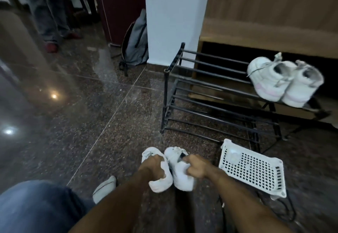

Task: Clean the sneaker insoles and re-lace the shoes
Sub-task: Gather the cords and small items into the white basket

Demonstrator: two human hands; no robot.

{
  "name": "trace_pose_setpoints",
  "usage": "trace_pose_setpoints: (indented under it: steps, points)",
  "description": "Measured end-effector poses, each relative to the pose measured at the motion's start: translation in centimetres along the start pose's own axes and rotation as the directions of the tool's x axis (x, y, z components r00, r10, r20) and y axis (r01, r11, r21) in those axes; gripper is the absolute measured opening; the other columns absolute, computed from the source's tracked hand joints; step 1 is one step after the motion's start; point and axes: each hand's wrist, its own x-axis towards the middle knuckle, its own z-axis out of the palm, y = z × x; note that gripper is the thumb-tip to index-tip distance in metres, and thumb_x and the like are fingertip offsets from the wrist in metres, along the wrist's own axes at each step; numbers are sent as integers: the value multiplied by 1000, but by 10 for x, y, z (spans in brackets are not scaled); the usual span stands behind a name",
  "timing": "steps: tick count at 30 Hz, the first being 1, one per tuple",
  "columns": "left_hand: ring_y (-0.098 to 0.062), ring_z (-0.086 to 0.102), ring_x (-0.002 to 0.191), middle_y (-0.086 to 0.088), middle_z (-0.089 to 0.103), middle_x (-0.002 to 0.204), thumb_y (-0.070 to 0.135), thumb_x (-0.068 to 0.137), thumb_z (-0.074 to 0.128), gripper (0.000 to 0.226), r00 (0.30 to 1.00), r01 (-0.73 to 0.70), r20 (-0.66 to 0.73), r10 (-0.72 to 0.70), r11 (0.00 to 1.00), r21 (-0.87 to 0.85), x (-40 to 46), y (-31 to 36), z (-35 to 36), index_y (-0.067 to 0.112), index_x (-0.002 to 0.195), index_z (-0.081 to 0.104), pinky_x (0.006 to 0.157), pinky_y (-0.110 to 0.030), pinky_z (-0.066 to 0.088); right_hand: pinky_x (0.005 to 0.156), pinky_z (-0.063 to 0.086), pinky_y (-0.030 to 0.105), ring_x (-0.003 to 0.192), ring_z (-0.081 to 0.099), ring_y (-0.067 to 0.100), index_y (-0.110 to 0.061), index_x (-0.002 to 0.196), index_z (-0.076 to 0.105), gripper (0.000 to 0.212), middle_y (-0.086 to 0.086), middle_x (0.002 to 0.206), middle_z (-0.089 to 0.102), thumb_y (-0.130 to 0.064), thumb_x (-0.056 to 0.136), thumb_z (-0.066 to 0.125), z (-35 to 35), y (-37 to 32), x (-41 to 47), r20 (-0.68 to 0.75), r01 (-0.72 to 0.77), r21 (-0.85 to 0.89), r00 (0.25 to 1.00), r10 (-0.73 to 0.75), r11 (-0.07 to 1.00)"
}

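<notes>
My left hand grips one white fabric sneaker, my right hand its twin. Open granite floor lies left; the white perforated plastic basket crowds right. Blur hides the laces.

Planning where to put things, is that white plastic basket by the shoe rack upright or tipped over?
Tipped over: the white basket lies on the floor beside the shoe rack, its perforated underside facing up.

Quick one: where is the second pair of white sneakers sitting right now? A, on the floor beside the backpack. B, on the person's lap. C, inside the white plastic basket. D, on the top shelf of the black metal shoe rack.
D: the second pair of white sneakers sits at the right end of the top shelf of the black metal shoe rack, while the left hand and right hand each grip another sneaker on the floor.
</notes>
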Motion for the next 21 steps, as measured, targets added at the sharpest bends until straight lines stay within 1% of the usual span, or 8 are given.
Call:
trace_pose_setpoints:
  steps: [1,3,7,11,14,16,19,21]
  points:
    - [-25,53,122,-11,55,133,29,85,69,56,999,-46,-7,46,999,1,-4,9,-11,7,133,50,90,-28,39,71,47,30,92,64,26,-21,82,63,10,8,93,64,-12,78,59,-13,1,-7,6,6,-5,1000,-6,1000]
    - [-25,60,108,-11,64,120,31,77,76,50,992,-129,-8,129,992,-9,-13,28,-29,7,119,61,83,-31,46,63,43,29,81,60,22,-20,69,56,15,5,81,60,-10,77,63,-39,0,-24,28,10,-44,1000,-8,999]
    - [-27,65,95,-12,70,100,29,69,80,42,952,-307,-9,307,950,-58,-34,67,-73,7,103,70,76,-34,52,64,46,27,82,58,19,-16,82,67,6,2,80,62,-11,79,69,-94,-5,-66,32,21,-96,999,-18,995]
    - [-24,65,84,-6,70,89,17,73,79,25,883,-469,-21,469,883,-28,-62,106,-131,10,95,72,74,-38,53,62,47,26,82,60,19,-15,94,68,17,2,87,64,-9,79,67,-150,-21,-116,-46,55,-111,997,-60,992]
    - [-19,64,82,-3,70,89,16,74,78,25,843,-534,-64,534,845,17,-84,132,-172,11,98,71,72,-32,51,73,56,42,85,64,26,-15,88,67,13,8,92,67,-8,77,66,-189,-34,-151,-127,68,-127,988,-84,990]
    - [-13,61,76,3,66,81,18,74,79,19,807,-580,-99,582,813,51,-100,146,-198,16,91,70,68,-28,47,72,56,50,84,64,28,-22,76,65,15,11,92,68,-8,74,66,-212,-42,-174,-207,72,-96,974,-91,993]
    - [-7,60,71,10,64,77,22,72,80,18,755,-630,-166,634,772,83,-121,160,-234,28,78,65,64,-25,46,61,51,41,73,59,22,-21,75,64,18,9,82,64,-3,76,65,-244,-51,-202,-324,91,-69,940,-108,993]
    - [-6,62,74,12,66,79,30,66,79,19,720,-651,-216,659,750,117,-130,166,-256,29,79,65,66,-26,48,58,47,35,71,58,18,-13,80,66,10,9,78,63,-3,79,66,-264,-54,-216,-386,113,-44,915,-121,993]
